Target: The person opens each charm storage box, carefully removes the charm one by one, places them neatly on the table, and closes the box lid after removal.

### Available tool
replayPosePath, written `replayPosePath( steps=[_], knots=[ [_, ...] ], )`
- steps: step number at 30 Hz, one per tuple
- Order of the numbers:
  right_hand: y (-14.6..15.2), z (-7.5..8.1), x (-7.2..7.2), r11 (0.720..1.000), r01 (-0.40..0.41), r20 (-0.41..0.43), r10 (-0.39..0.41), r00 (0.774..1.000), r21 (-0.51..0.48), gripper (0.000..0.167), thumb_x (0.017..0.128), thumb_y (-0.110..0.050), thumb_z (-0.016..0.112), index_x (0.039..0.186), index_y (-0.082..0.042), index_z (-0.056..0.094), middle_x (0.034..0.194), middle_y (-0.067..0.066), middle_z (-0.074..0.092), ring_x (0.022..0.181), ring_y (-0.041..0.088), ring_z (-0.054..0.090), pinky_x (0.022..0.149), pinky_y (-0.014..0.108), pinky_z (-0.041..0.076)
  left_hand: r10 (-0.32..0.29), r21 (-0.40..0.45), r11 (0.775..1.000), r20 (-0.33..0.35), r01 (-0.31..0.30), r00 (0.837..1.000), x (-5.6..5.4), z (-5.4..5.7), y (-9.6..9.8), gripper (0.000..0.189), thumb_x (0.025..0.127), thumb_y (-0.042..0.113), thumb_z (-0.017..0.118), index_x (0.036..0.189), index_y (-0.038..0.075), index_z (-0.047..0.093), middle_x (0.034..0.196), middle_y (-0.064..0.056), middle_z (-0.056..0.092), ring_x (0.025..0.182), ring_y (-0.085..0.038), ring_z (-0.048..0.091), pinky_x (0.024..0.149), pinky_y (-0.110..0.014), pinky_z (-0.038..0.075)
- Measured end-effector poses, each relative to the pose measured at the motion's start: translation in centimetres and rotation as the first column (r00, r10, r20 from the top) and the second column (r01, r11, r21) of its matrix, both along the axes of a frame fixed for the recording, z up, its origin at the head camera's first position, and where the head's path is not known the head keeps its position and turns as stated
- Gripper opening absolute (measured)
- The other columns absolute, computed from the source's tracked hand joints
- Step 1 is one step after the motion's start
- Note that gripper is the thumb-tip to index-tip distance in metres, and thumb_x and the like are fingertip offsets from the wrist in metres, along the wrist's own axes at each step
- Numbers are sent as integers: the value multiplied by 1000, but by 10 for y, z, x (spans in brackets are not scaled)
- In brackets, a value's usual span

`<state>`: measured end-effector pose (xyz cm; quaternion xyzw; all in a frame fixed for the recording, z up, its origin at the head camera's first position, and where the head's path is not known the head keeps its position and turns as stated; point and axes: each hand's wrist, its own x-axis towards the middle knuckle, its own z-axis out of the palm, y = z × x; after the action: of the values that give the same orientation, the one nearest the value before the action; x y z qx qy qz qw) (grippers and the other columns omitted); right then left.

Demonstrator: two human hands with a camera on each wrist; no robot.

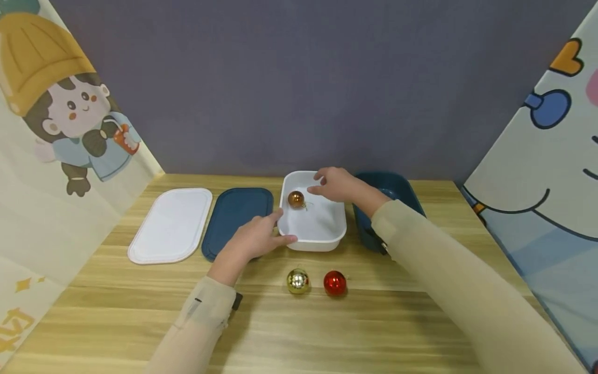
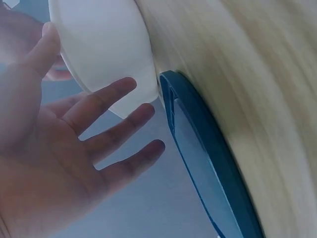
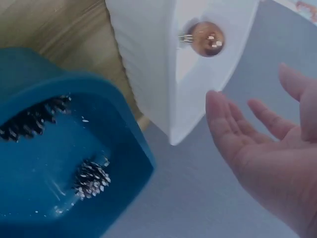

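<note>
A white plastic box [image 1: 322, 245] holds a copper-coloured bauble [image 1: 296, 199] near its left wall. My left hand [image 1: 256, 236] is at the box's left front side, thumb and fingers spread; in the left wrist view the thumb [image 2: 45, 49] reaches its rim. Over the far right part of the box hovers my right hand [image 1: 337, 185], fingers loosely bent with nothing between them, apart from the copper bauble. In front of the box a gold bauble [image 1: 298, 281] and a red bauble [image 1: 335, 283] lie on the table.
Right of the white box stands a dark blue box [image 3: 94, 82], partly behind my right sleeve, with pine cones [image 3: 91, 178] inside. A dark blue lid [image 1: 240, 213] and a white lid [image 1: 170, 226] lie flat at the left. A grey panel [image 1: 257, 88] backs the wooden table [image 1: 364, 337].
</note>
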<state>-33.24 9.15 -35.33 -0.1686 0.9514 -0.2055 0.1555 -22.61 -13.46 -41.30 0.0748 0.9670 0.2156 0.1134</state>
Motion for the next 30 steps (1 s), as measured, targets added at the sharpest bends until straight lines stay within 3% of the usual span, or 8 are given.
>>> replayPosePath(
  steps=[6, 12, 18, 22, 30],
  knots=[
    [-18, -16, -20, 999, 1, 170, 8, 985, -53, 61, 113, -45, 50, 161, -7, 45, 152, 21, 59, 127, 35, 69, 100, 44, 62, 3, -16, 1000, 5, -3, 1000, -1, 1, -1, 97, 95, 66, 69, 170, 17, 30, 161, -21, 53, 148, -43, 52, 113, -64, 49],
    [-29, -29, -28, 997, 16, 235, 4, 972, -80, 58, 116, -38, 41, 165, -6, 38, 144, 24, 62, 130, 34, 65, 96, 40, 64, -9, -26, 1000, -5, 9, 1000, -1, 2, 1, 97, 95, 66, 70, 169, 16, 31, 159, -23, 54, 144, -43, 56, 108, -62, 53],
    [-38, -37, -29, 987, 57, 282, -12, 959, -153, 54, 116, -31, 44, 164, -7, 39, 136, 24, 63, 123, 33, 65, 95, 40, 64, -7, -34, 999, -11, 7, 1000, -1, 2, 1, 97, 94, 67, 70, 169, 16, 32, 156, -23, 57, 140, -42, 59, 102, -60, 56],
    [-39, -44, -30, 978, 86, 324, -20, 946, -188, 53, 114, -28, 49, 163, -9, 41, 140, 20, 61, 123, 32, 65, 97, 41, 63, -7, -26, 1000, -12, 7, 1000, -2, -1, 1, 96, 95, 65, 70, 168, 16, 33, 155, -24, 58, 139, -42, 60, 101, -60, 56],
    [-41, -54, -24, 962, 78, 339, 15, 941, -261, 58, 105, -15, 67, 159, -10, 48, 134, 20, 68, 108, 28, 71, 99, 39, 62, -1, -26, 1000, -4, 1, 1000, -1, 0, 2, 97, 95, 65, 70, 169, 16, 32, 153, -24, 59, 136, -41, 63, 99, -61, 56]
  ],
)
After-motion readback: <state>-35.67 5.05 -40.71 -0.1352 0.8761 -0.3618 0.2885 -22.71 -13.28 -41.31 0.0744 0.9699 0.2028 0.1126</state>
